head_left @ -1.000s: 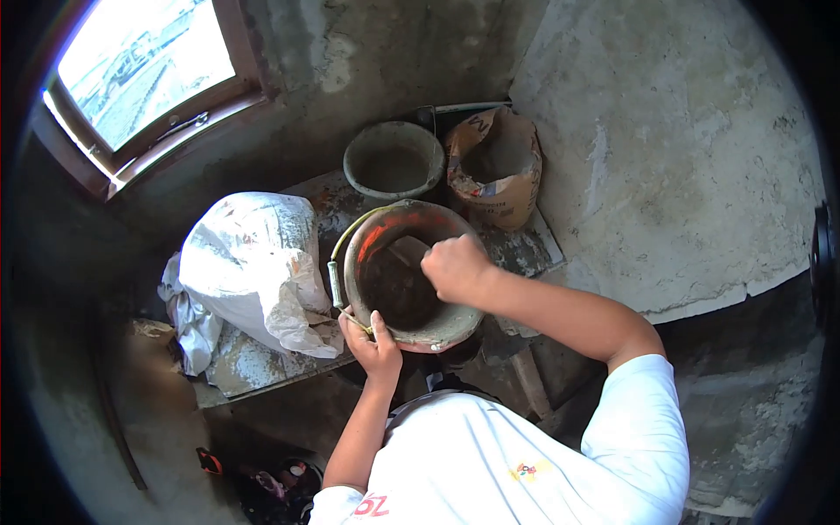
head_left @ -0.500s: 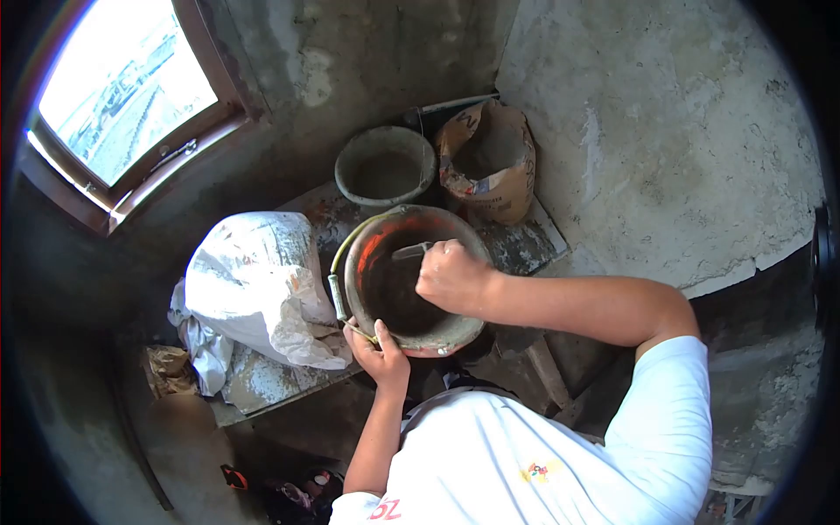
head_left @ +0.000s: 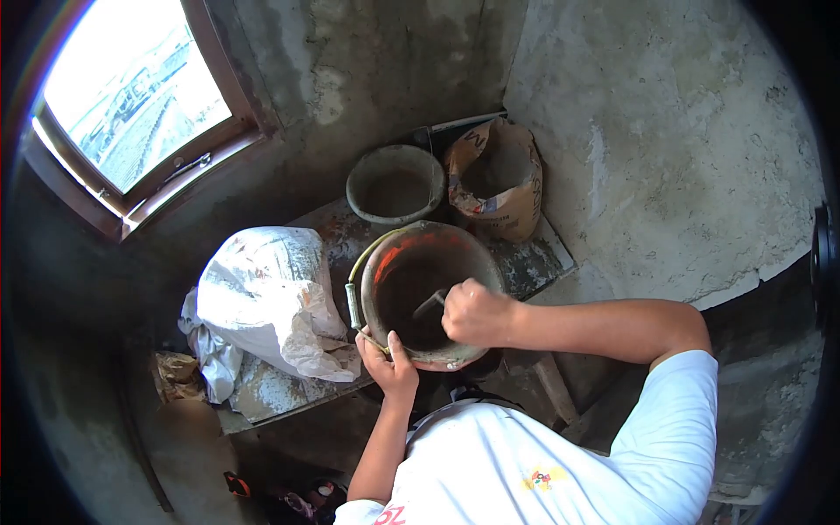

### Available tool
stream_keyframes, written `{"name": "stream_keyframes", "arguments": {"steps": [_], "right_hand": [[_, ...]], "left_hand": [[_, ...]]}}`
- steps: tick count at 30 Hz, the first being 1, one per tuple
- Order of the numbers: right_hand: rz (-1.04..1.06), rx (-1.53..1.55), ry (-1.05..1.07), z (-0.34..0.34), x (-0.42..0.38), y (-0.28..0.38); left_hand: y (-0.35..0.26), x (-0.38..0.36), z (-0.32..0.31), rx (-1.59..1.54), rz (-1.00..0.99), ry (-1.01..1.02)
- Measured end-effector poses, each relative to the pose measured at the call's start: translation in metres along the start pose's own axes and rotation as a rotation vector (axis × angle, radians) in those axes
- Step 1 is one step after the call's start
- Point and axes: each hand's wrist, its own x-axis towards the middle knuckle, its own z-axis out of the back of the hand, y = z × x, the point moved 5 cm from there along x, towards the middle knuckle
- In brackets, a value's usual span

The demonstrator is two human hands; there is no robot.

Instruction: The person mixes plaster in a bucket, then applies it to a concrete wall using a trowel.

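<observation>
A bucket (head_left: pixel 481 254) with a grey-crusted rim and orange-red inner wall is tilted, its mouth facing me. At its lower left rim, my left hand (head_left: pixel 391 371) grips the edge with the thumb on the near side. The bucket's wire handle (head_left: pixel 353 302), with a pale grip, hangs over to the left. My right hand (head_left: pixel 477 313) is a fist over the bucket's mouth, closed on a grey trowel-like tool (head_left: pixel 430 304) that points down inside. The fist hides most of the tool, and the dark interior makes the contents hard to see.
Behind the bucket are a grey-crusted tub (head_left: pixel 394 207) and an open brown paper sack (head_left: pixel 516 206) on a stained board (head_left: pixel 289 398). A bulging white sack (head_left: pixel 262 284) sits left. A window (head_left: pixel 140 96) stands upper left; a rough plastered wall (head_left: pixel 665 157) rises at right.
My right hand and the tool have moved down and slightly toward the near side of the bucket. My left hand keeps its hold on the rim. The whole view has shifted slightly.
</observation>
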Motion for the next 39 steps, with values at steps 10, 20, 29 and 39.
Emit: {"name": "stream_keyframes", "arguments": {"steps": [10,20,29,39], "right_hand": [[-0.123,-0.107,0.143,-0.025,-0.005,-0.021],[-0.497,0.521,0.580,-0.004,0.001,-0.040],[-0.607,0.468,0.630,-0.023,-0.001,-0.079],[-0.248,0.409,0.526,-0.022,0.000,-0.023]], "left_hand": [[-0.002,0.008,-0.005,-0.014,0.024,0.026],[0.015,-0.008,0.004,0.027,0.072,-0.052],[0.017,-0.003,0.007,-0.021,0.107,-0.050],[0.026,-0.009,0.015,-0.072,0.189,-0.054]]}}
